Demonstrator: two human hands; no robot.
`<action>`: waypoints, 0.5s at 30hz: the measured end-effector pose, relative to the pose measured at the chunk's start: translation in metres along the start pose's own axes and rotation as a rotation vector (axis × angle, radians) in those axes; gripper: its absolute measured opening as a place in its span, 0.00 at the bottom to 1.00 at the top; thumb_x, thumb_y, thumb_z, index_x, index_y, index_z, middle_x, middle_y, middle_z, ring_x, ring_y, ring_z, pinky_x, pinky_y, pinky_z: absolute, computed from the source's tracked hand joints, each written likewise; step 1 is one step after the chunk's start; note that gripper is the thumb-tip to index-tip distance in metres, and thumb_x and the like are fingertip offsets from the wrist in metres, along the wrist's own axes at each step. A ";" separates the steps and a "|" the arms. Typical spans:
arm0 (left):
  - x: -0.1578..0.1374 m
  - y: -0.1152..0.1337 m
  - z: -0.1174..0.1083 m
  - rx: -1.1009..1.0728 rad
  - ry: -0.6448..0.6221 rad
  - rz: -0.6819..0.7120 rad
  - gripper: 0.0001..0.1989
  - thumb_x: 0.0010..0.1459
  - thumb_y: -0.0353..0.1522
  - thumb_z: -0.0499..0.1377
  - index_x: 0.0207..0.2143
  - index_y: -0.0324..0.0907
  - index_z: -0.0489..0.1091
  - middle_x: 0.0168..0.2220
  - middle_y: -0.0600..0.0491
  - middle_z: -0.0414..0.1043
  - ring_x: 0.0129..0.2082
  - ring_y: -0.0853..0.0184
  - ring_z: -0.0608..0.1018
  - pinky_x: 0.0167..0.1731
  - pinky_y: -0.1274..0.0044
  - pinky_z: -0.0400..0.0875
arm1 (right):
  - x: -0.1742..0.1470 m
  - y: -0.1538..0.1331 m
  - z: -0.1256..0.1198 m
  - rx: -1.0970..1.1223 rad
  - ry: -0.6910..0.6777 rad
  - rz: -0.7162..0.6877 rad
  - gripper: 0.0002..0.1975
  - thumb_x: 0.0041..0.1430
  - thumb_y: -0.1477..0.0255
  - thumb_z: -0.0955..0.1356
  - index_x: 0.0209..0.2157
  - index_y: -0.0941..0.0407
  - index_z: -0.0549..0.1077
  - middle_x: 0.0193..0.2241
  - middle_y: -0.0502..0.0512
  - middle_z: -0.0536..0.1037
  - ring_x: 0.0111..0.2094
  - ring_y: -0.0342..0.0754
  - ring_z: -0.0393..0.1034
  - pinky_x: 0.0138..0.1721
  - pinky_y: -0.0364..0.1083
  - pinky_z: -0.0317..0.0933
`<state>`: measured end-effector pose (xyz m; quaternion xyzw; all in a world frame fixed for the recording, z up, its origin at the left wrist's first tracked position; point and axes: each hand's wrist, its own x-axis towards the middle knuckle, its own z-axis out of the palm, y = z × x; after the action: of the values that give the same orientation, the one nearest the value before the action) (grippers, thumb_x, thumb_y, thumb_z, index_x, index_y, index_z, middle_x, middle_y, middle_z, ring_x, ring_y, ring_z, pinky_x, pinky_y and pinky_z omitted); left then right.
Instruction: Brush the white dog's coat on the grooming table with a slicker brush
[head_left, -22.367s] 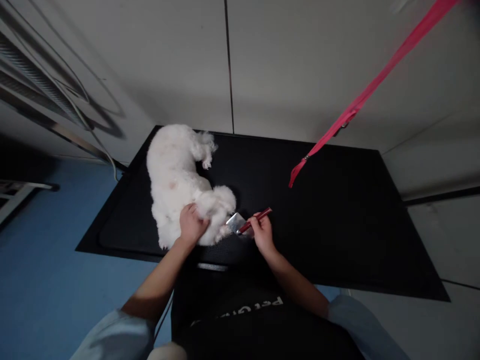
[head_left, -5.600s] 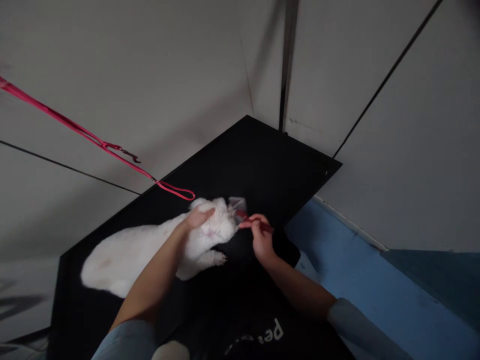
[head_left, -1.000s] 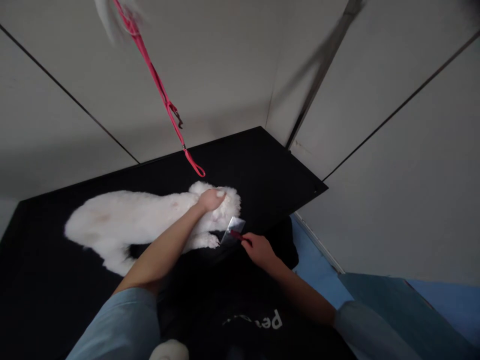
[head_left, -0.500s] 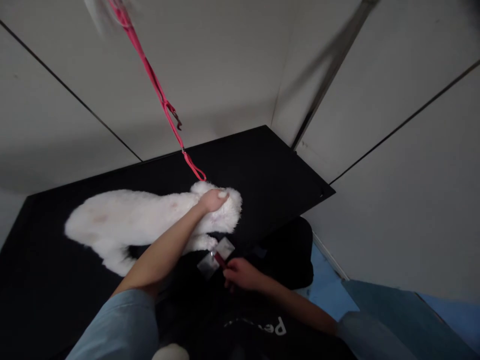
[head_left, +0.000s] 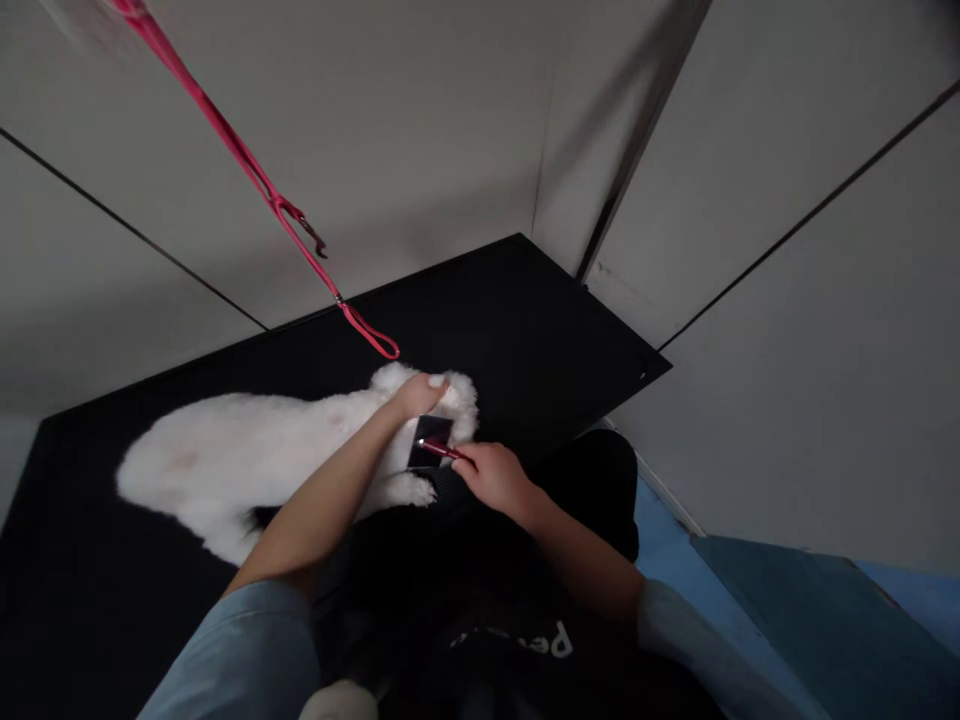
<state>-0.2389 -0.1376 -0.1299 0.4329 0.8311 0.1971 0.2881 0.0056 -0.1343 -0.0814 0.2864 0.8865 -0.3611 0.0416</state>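
Note:
A white dog point(head_left: 247, 440) lies or crouches along the black table, its head to the right. My left hand point(head_left: 422, 396) is closed on the fur of the dog's head, the thumb on top and the other fingers hidden behind. In my right hand point(head_left: 496, 477) is the dark red handle of a slicker brush point(head_left: 431, 445). The flat rectangular head of the brush lies against the fur at the near side of the dog's head, just below my left hand. A front paw shows below the brush.
A pink grooming loop point(head_left: 371, 330) hangs slackly from the upper left, ending just behind the dog's head. The black table point(head_left: 517, 330) borders pale walls point(head_left: 420, 130). Blue flooring point(head_left: 675, 550) shows at the lower right, and a black apron point(head_left: 480, 600) below the table.
My right hand has lifted the slicker brush from beside the front paw up to the dog's head, turning it over. My left hand stays on the head. The view has shifted slightly.

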 end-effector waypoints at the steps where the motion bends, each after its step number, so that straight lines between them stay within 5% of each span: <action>1: -0.001 -0.002 0.000 0.007 0.003 0.002 0.20 0.58 0.44 0.52 0.24 0.39 0.70 0.24 0.48 0.72 0.30 0.62 0.75 0.29 0.76 0.62 | 0.001 0.001 0.000 -0.003 -0.006 0.027 0.15 0.66 0.66 0.60 0.42 0.52 0.77 0.39 0.54 0.81 0.39 0.47 0.74 0.36 0.42 0.55; 5: -0.001 -0.006 -0.002 0.022 0.010 0.009 0.21 0.61 0.43 0.49 0.26 0.38 0.71 0.26 0.48 0.75 0.31 0.62 0.76 0.30 0.77 0.64 | -0.010 0.012 -0.001 -0.081 -0.048 0.216 0.17 0.67 0.66 0.58 0.39 0.54 0.77 0.36 0.56 0.81 0.37 0.49 0.74 0.35 0.43 0.55; 11: -0.002 -0.003 -0.001 0.059 -0.010 0.015 0.23 0.60 0.46 0.49 0.26 0.37 0.73 0.26 0.46 0.75 0.31 0.60 0.76 0.30 0.75 0.64 | -0.006 -0.003 0.021 -0.034 0.017 0.063 0.16 0.67 0.65 0.58 0.46 0.51 0.74 0.41 0.54 0.80 0.42 0.48 0.73 0.38 0.43 0.56; 15: -0.006 -0.001 -0.001 0.077 -0.004 0.031 0.22 0.60 0.44 0.49 0.28 0.38 0.74 0.27 0.46 0.75 0.33 0.59 0.77 0.31 0.75 0.64 | -0.013 0.003 0.027 -0.090 -0.084 0.214 0.17 0.68 0.66 0.57 0.44 0.55 0.74 0.40 0.58 0.80 0.40 0.51 0.75 0.37 0.45 0.58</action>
<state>-0.2372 -0.1437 -0.1281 0.4570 0.8307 0.1687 0.2696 0.0147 -0.1565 -0.0996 0.3617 0.8637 -0.3262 0.1297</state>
